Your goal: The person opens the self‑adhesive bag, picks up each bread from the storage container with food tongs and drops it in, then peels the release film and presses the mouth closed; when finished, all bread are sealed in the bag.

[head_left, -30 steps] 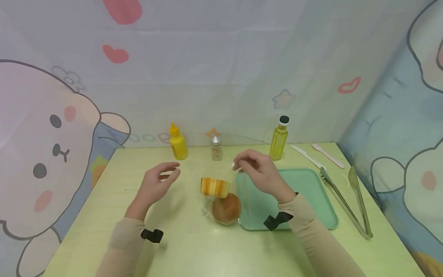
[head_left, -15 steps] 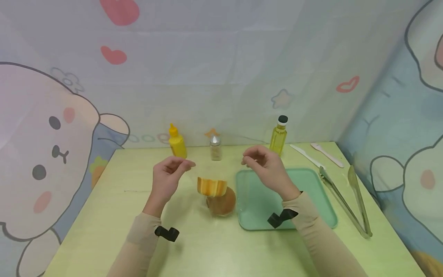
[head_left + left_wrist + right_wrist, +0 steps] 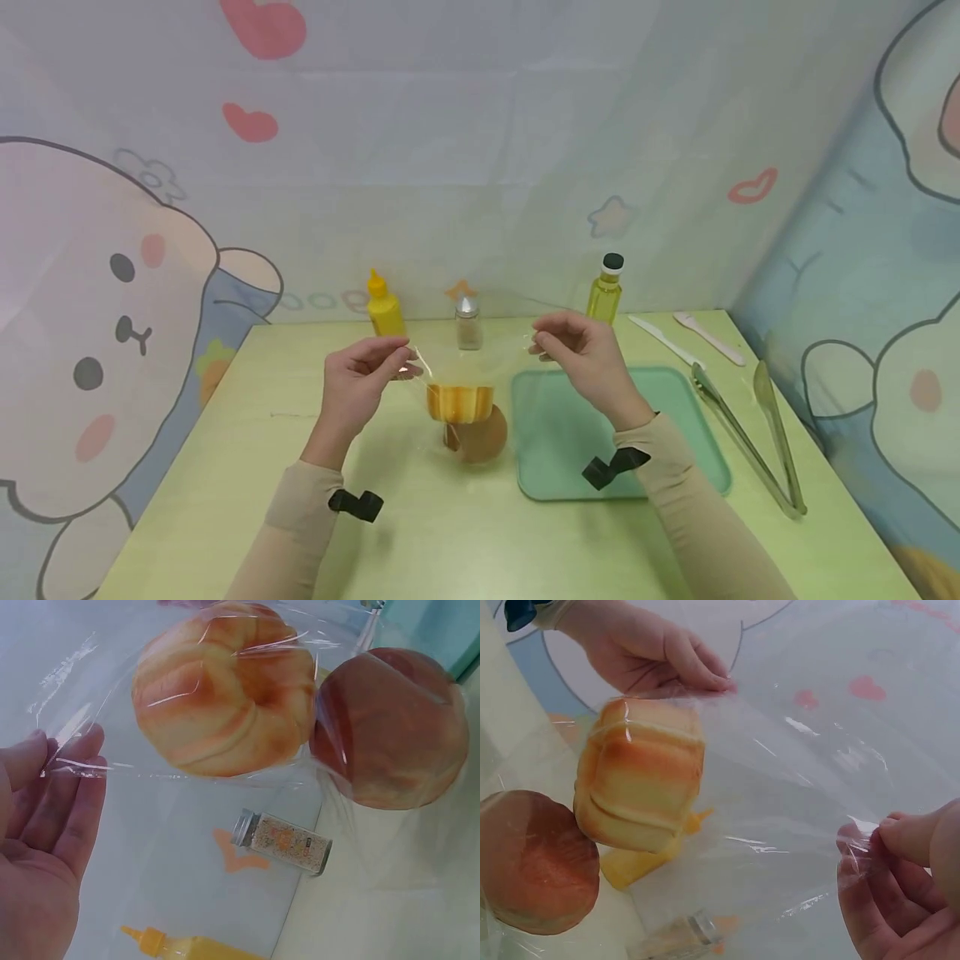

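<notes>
A clear plastic bag [image 3: 757, 847] hangs between my two hands, its film catching the light. Inside it are a ridged yellow-and-brown bread roll [image 3: 460, 404] and, lower down, a round brown bun [image 3: 487, 439] that the roll partly overlaps in the head view. My left hand [image 3: 358, 382] pinches the bag's upper left edge between thumb and fingers. At the upper right edge, my right hand [image 3: 583, 358] pinches the film in the same way. In the right wrist view the film stretches from the roll across to the right fingertips [image 3: 855, 862].
A green tray [image 3: 705, 467] lies to the right, below my right forearm. Metal tongs [image 3: 783, 442], a white plastic knife [image 3: 663, 337] and a pale fork [image 3: 712, 337] lie beyond it. Along the back stand a yellow squeeze bottle [image 3: 385, 310], a seasoning shaker [image 3: 468, 323] and an oil bottle [image 3: 603, 296].
My left hand has moved right from beside the bag and taken hold of its edge. My right hand has shifted slightly right, and the roll and bun have moved slightly left.
</notes>
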`<state>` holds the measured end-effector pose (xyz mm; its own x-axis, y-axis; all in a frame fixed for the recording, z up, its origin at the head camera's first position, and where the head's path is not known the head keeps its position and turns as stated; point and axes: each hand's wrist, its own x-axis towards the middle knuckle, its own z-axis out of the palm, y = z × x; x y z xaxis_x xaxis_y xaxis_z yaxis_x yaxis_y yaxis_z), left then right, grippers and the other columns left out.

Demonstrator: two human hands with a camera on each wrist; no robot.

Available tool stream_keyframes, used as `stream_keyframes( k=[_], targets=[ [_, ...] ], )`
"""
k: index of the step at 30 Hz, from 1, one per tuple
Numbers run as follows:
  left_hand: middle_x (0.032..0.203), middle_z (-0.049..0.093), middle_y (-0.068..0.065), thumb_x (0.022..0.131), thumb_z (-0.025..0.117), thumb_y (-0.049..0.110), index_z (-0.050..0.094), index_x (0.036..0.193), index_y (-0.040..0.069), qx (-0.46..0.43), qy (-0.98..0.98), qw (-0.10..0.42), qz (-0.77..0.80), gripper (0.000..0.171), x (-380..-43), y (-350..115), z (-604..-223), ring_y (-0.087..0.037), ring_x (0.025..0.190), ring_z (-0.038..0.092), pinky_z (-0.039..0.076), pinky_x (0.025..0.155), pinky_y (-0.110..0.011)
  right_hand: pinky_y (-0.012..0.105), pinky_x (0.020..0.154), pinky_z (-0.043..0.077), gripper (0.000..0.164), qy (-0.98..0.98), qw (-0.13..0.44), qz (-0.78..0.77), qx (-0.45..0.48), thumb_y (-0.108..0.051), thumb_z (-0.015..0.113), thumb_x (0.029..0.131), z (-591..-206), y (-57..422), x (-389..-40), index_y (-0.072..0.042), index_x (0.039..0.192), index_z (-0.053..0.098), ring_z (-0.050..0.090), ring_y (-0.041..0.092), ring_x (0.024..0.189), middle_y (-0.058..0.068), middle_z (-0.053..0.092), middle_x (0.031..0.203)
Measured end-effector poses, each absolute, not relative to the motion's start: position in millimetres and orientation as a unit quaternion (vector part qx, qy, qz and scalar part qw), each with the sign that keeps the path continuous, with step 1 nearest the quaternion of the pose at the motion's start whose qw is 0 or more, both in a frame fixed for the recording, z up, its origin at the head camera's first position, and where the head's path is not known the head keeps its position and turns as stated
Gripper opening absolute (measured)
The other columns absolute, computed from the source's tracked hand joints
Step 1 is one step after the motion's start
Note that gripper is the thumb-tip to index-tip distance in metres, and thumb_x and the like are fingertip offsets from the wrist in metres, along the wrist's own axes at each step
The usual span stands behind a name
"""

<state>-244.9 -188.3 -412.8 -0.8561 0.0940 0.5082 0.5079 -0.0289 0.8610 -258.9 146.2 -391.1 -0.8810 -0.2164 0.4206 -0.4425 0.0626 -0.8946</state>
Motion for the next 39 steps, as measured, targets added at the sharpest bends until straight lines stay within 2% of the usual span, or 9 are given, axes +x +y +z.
stream_keyframes(
  k=[6,11,14,20,26,33,39],
  targets=[
    [0.097,0.080,-0.004,0.097,0.070,-0.007,0.076,0.114,-0.006,-0.250,-0.658,0.127,-0.699,0.018,-245.8,-190.5,-409.5,-0.020,0.078,0.079,0.064,0.075,-0.040,0.032,0.079,0.063,0.014,-0.688,0.065,0.685,0.232,0.003,0.068,0.100,-391.1,151.3,-260.9,0.005,0.113,0.073,0.074,0.014,0.084,0.010,0.075,0.098],
    [0.094,0.080,-0.005,0.096,0.067,-0.012,0.073,0.109,-0.014,-0.271,-0.648,0.119,-0.702,0.014,-246.1,-191.7,-406.8,-0.019,0.076,0.079,0.064,0.075,-0.040,0.032,0.082,0.063,0.013,-0.656,0.045,0.708,0.259,0.007,0.066,0.099,-391.7,155.7,-261.5,0.013,0.110,0.070,0.074,0.013,0.085,0.009,0.074,0.099],
    [0.094,0.080,-0.005,0.096,0.064,-0.016,0.071,0.104,-0.017,-0.279,-0.638,0.117,-0.708,0.011,-245.9,-193.2,-405.7,-0.019,0.075,0.078,0.064,0.075,-0.039,0.032,0.083,0.063,0.011,-0.648,0.040,0.707,0.281,0.008,0.065,0.100,-393.4,159.2,-262.7,0.013,0.108,0.070,0.074,0.013,0.087,0.006,0.074,0.100],
    [0.095,0.080,-0.003,0.095,0.063,-0.018,0.074,0.095,-0.011,-0.283,-0.637,0.118,-0.707,0.013,-246.5,-196.4,-401.6,-0.016,0.081,0.078,0.064,0.074,-0.035,0.034,0.084,0.063,0.012,-0.657,0.039,0.683,0.318,0.006,0.065,0.100,-391.3,164.2,-262.2,0.002,0.104,0.077,0.074,0.017,0.090,0.010,0.074,0.103],
    [0.099,0.081,-0.006,0.098,0.060,-0.015,0.073,0.093,-0.007,-0.299,-0.642,0.085,-0.701,0.016,-247.2,-200.7,-396.9,-0.021,0.085,0.080,0.064,0.079,-0.039,0.039,0.082,0.063,0.014,-0.683,0.053,0.642,0.344,0.008,0.063,0.100,-385.3,167.8,-258.9,0.005,0.104,0.076,0.076,0.028,0.092,0.008,0.078,0.103],
    [0.100,0.081,-0.006,0.098,0.059,-0.016,0.074,0.093,-0.003,-0.312,-0.647,0.071,-0.692,0.021,-248.3,-203.8,-395.0,-0.023,0.091,0.080,0.064,0.083,-0.039,0.039,0.081,0.064,0.013,-0.666,0.065,0.648,0.363,0.012,0.063,0.098,-383.1,169.2,-257.0,0.007,0.096,0.075,0.077,0.022,0.096,0.007,0.078,0.102],
    [0.101,0.080,-0.004,0.098,0.062,-0.012,0.074,0.095,-0.006,-0.310,-0.656,0.076,-0.684,0.014,-247.5,-203.8,-395.2,-0.019,0.091,0.079,0.064,0.083,-0.037,0.037,0.084,0.063,0.015,-0.682,0.057,0.638,0.353,0.012,0.065,0.097,-383.5,168.8,-253.6,0.006,0.098,0.078,0.076,0.020,0.098,0.007,0.078,0.105]
  ],
)
